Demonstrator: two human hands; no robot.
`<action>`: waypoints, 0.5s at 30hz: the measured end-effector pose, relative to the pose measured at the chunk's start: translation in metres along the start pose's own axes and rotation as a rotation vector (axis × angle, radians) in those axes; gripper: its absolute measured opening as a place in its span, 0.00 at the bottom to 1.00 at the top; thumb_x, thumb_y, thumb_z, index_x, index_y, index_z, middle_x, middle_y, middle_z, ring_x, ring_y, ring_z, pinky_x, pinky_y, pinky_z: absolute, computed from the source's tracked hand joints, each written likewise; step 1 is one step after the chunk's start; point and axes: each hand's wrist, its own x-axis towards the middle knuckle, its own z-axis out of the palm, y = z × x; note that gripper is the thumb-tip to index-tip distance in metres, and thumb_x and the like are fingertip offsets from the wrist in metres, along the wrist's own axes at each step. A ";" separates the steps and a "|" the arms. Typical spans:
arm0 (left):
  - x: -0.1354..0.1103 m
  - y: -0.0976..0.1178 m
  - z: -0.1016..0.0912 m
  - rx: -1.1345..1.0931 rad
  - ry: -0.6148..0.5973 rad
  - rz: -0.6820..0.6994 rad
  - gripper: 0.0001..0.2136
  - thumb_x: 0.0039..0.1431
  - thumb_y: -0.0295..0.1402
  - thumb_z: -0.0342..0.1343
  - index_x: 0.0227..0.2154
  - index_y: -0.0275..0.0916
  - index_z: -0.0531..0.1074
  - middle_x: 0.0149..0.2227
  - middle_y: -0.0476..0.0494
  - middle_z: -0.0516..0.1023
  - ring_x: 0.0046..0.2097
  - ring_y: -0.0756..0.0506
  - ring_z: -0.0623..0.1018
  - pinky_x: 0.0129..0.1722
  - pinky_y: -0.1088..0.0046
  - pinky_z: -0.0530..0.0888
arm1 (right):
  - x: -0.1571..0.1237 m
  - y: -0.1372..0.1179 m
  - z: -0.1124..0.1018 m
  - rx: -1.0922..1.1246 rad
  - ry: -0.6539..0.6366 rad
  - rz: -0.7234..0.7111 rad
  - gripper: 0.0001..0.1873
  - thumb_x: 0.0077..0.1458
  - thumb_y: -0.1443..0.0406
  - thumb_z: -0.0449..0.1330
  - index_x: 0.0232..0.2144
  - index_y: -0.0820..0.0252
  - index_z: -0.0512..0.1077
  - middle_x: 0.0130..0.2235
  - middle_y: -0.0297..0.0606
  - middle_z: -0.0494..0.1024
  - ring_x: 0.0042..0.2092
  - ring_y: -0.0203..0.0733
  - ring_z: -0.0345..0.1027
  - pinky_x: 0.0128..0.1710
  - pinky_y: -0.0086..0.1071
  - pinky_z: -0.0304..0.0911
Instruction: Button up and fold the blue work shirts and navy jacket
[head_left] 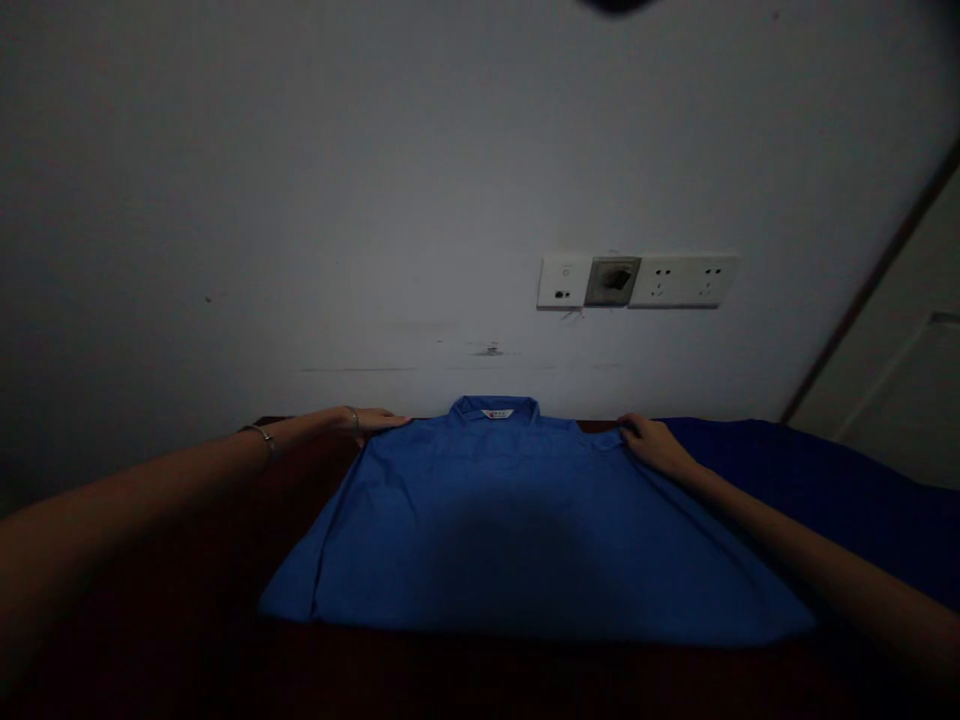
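A blue collared shirt lies spread on a dark red surface, its collar toward the wall and a white label showing inside the collar. At the shirt's left shoulder rests my left hand, fingers stretched out along the fabric edge and thumb apart. My right hand is closed on the right shoulder, where the cloth is bunched and slightly raised at the fingertips. The sides of the shirt are folded inward along slanting edges. A shadow covers the middle of the shirt.
Behind the shirt rises a pale wall carrying a row of sockets and switches. Darker blue cloth lies to the right on the dark red surface. A pale door or panel stands at the far right.
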 end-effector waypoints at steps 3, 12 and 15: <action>0.004 -0.004 -0.006 -0.076 -0.081 0.004 0.36 0.41 0.55 0.54 0.51 0.37 0.62 0.44 0.35 0.72 0.38 0.41 0.75 0.29 0.71 0.73 | -0.002 0.000 -0.004 0.048 0.005 -0.061 0.17 0.53 0.60 0.51 0.42 0.65 0.68 0.40 0.46 0.75 0.42 0.46 0.69 0.44 0.36 0.61; 0.018 -0.030 -0.035 -0.042 0.020 -0.024 0.30 0.42 0.41 0.58 0.49 0.33 0.64 0.44 0.38 0.73 0.38 0.45 0.73 0.31 0.76 0.72 | 0.017 0.009 -0.008 0.028 0.099 -0.041 0.18 0.54 0.61 0.51 0.46 0.63 0.66 0.40 0.46 0.75 0.42 0.47 0.69 0.42 0.36 0.63; 0.024 -0.026 -0.026 0.058 0.051 -0.057 0.27 0.44 0.36 0.56 0.49 0.31 0.64 0.43 0.38 0.73 0.37 0.46 0.73 0.31 0.76 0.71 | 0.022 0.005 -0.001 -0.077 0.039 -0.071 0.18 0.55 0.64 0.50 0.47 0.65 0.64 0.41 0.48 0.74 0.43 0.46 0.68 0.43 0.35 0.61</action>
